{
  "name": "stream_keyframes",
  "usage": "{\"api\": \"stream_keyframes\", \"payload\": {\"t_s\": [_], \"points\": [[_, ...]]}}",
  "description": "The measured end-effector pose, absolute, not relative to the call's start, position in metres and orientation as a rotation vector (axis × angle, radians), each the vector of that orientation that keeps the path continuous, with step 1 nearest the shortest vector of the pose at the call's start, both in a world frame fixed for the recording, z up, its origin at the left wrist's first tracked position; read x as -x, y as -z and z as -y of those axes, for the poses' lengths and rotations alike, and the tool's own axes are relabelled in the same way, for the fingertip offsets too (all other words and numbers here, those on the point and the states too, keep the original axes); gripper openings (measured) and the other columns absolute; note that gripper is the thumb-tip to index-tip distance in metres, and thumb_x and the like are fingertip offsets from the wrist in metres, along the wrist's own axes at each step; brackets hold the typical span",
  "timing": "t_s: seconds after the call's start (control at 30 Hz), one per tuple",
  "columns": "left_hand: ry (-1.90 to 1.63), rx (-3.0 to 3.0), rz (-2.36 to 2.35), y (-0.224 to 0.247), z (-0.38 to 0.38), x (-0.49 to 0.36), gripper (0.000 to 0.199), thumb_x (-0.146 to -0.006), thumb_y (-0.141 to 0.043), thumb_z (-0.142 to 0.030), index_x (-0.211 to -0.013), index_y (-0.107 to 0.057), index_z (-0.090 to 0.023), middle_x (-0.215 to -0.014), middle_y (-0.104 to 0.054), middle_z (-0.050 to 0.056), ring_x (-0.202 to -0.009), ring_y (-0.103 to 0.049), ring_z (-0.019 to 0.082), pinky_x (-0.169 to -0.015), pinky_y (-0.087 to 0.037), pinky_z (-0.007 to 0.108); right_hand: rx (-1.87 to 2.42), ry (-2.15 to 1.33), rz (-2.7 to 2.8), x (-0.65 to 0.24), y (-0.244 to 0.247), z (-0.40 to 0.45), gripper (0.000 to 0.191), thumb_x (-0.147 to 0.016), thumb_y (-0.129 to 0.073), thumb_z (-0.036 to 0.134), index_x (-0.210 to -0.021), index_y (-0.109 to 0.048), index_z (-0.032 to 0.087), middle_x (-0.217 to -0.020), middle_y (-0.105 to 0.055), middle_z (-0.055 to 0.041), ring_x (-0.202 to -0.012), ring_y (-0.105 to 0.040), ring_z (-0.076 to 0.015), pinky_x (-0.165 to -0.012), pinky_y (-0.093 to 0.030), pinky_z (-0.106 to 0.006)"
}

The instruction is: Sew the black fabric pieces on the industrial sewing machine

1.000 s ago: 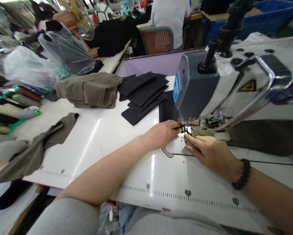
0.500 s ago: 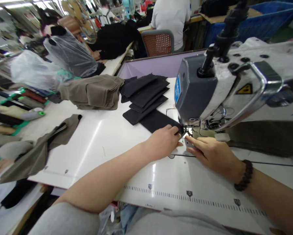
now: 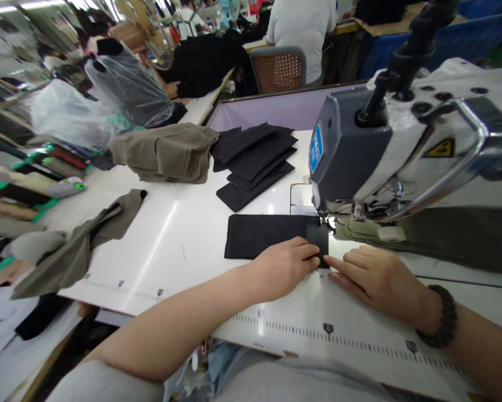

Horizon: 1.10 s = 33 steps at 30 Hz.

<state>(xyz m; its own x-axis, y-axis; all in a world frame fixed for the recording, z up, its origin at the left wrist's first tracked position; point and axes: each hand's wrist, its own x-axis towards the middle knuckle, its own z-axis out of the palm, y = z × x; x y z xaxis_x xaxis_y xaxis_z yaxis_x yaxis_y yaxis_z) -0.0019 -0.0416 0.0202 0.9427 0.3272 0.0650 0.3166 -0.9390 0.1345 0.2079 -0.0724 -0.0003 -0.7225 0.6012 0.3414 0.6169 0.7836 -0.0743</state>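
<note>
A folded black fabric piece (image 3: 254, 234) lies flat on the sewing table, its right end by the presser foot (image 3: 329, 222) of the sewing machine (image 3: 359, 145). My left hand (image 3: 286, 265) rests on the piece near that end, fingers bent together and holding it at its lower edge. On the right, my right hand (image 3: 372, 279) has its index finger stretched to the fabric's right edge, thumb apart below; it grips nothing. Behind the piece, several black fabric pieces (image 3: 259, 156) are piled in a loose fan.
A stack of brown-grey fabric pieces (image 3: 167, 153) stands left of the black pile. Olive fabric (image 3: 443, 237) lies under the machine arm. A loose brown cloth (image 3: 83, 245) and thread spools (image 3: 45, 190) are at the left. Beyond the table, a person (image 3: 301, 39) sits on a chair (image 3: 279, 70).
The black piece has turned from slanting to lying nearly parallel with the table's front edge, clear of the pile. Both hands have moved slightly toward me. The view has shifted a little.
</note>
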Motion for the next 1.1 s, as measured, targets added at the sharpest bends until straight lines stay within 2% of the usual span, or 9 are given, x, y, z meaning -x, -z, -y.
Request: {"api": "stream_keyframes", "payload": {"t_s": [0.2, 0.47, 0.77, 1.1], "points": [[-0.221, -3.015, -0.555, -0.016, 0.042, 0.002, 0.023, -0.088, -0.04, -0.014, -0.1, -0.058, -0.005, -0.113, -0.056, 0.013, -0.101, -0.052, 0.017, -0.091, -0.043, 0.027, 0.948, 0.094, 2.635, -0.206, 0.001, 0.074, 0.033, -0.091, -0.036, 0.028, -0.091, -0.064, 0.011, -0.057, -0.054, -0.0032, -0.053, -0.049, -0.0125, -0.052, -0.036, -0.028], [-0.17, -3.025, -0.569, -0.013, 0.031, -0.001, 0.026, -0.087, -0.041, -0.011, -0.107, -0.054, -0.002, -0.116, -0.054, 0.016, -0.11, -0.048, 0.019, -0.096, -0.04, 0.029, 1.087, 0.115, 2.622, -0.209, 0.005, 0.069, 0.035, -0.091, -0.035, 0.031, -0.094, -0.064, 0.012, -0.059, -0.056, -0.004, -0.054, -0.05, -0.0129, -0.051, -0.034, -0.027], [-0.166, -2.995, -0.65, -0.015, 0.014, -0.007, 0.025, -0.083, -0.049, -0.011, -0.106, -0.055, -0.004, -0.116, -0.053, 0.013, -0.106, -0.048, 0.021, -0.093, -0.043, 0.029, 1.236, 0.095, 2.538, -0.206, 0.007, 0.063, 0.034, -0.092, -0.033, 0.032, -0.096, -0.061, 0.013, -0.063, -0.059, -0.0031, -0.059, -0.055, -0.0135, -0.054, -0.035, -0.026], [-0.151, -2.935, -0.738, -0.014, -0.005, -0.013, 0.02, -0.086, -0.045, -0.014, -0.102, -0.056, -0.009, -0.111, -0.055, 0.011, -0.103, -0.05, 0.02, -0.091, -0.042, 0.03, 1.282, 0.064, 2.504, -0.205, 0.007, 0.063, 0.032, -0.09, -0.036, 0.033, -0.097, -0.061, 0.014, -0.066, -0.062, -0.0042, -0.06, -0.056, -0.014, -0.055, -0.037, -0.025]]}}
